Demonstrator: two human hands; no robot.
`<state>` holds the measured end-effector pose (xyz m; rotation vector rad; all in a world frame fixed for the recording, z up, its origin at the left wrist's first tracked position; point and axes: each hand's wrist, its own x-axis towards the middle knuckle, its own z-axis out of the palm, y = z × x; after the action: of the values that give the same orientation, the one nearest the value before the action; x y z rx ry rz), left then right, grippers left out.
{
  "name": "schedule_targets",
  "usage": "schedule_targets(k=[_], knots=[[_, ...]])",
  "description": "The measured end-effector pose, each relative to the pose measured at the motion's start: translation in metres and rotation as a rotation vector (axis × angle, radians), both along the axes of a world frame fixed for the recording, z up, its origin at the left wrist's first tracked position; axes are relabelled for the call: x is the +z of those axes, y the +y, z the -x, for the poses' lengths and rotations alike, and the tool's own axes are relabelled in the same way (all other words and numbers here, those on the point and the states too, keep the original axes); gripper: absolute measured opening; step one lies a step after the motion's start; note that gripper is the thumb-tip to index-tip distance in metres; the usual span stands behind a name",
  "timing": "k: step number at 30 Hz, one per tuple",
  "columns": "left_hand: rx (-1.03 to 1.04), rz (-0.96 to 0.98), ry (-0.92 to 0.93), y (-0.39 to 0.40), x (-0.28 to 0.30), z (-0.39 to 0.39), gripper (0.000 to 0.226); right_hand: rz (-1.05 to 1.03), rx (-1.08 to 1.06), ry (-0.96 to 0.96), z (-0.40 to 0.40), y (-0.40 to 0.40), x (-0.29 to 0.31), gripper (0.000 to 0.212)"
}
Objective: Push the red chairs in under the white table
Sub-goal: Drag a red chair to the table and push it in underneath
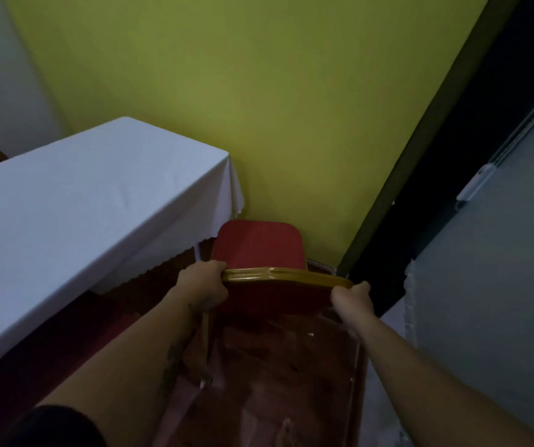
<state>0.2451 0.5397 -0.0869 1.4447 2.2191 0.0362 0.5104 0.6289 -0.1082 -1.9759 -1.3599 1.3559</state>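
Observation:
A red chair [259,243] with a gold-framed backrest stands at the near end of the white table [75,201], its seat beside the hanging edge of the white cloth and close to the green wall. My left hand [204,280] grips the left end of the gold top rail. At the rail's right end, my right hand [352,300] holds on too. The chair's legs are hidden below the backrest.
A yellow-green wall [259,108] rises right behind the chair. A dark door frame [420,175] and a grey panel [501,269] close in on the right. Dark red patterned carpet [275,382] covers the floor beneath my arms.

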Motion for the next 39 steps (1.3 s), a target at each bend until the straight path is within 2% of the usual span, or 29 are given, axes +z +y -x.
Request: schedule_targets(k=[2, 5, 8, 9, 12, 16, 19, 22, 26, 28, 30, 37, 39], knots=[[-0.001, 0.017, 0.069, 0.005, -0.002, 0.001, 0.031, 0.113, -0.178, 0.269, 0.015, -0.016, 0.001, 0.073], [0.011, 0.010, 0.155, 0.008, 0.003, -0.008, 0.012, 0.333, -0.244, 0.704, 0.044, -0.034, 0.010, 0.043], [0.037, -0.004, 0.190, 0.009, 0.006, -0.019, 0.007, 0.414, -0.210, 0.906, 0.075, -0.042, 0.019, 0.041], [0.045, -0.003, 0.197, 0.008, 0.005, -0.022, 0.014, 0.410, -0.223, 0.934, 0.083, -0.042, 0.019, 0.045], [-0.007, -0.003, 0.224, 0.008, 0.005, -0.032, 0.028, 0.317, -0.366, 0.904, 0.092, -0.034, 0.018, 0.061], [-0.142, -0.014, 0.242, 0.015, 0.006, -0.055, 0.027, 0.222, -0.481, 0.818, 0.070, -0.017, 0.019, 0.054], [-0.236, -0.029, 0.224, 0.024, 0.006, -0.073, 0.029, 0.165, -0.537, 0.757, 0.052, -0.009, 0.018, 0.066], [-0.293, 0.024, 0.121, 0.028, -0.003, -0.076, 0.035, 0.090, -0.576, 0.661, 0.045, -0.009, 0.013, 0.077], [-0.257, 0.127, -0.086, 0.026, -0.013, -0.070, 0.037, 0.070, -0.590, 0.674, 0.043, -0.005, 0.014, 0.082], [-0.261, 0.158, -0.116, 0.026, -0.010, -0.074, 0.035, 0.060, -0.584, 0.659, 0.041, -0.004, 0.014, 0.084], [-0.296, 0.162, -0.098, 0.029, -0.006, -0.082, 0.032, 0.065, -0.547, 0.639, 0.033, 0.001, 0.015, 0.076], [-0.329, 0.143, -0.097, 0.036, 0.000, -0.115, 0.033, 0.070, -0.304, 0.536, -0.001, 0.034, 0.013, 0.056], [-0.317, 0.146, -0.097, 0.035, 0.000, -0.118, 0.037, 0.079, -0.247, 0.534, -0.003, 0.044, 0.009, 0.056]])
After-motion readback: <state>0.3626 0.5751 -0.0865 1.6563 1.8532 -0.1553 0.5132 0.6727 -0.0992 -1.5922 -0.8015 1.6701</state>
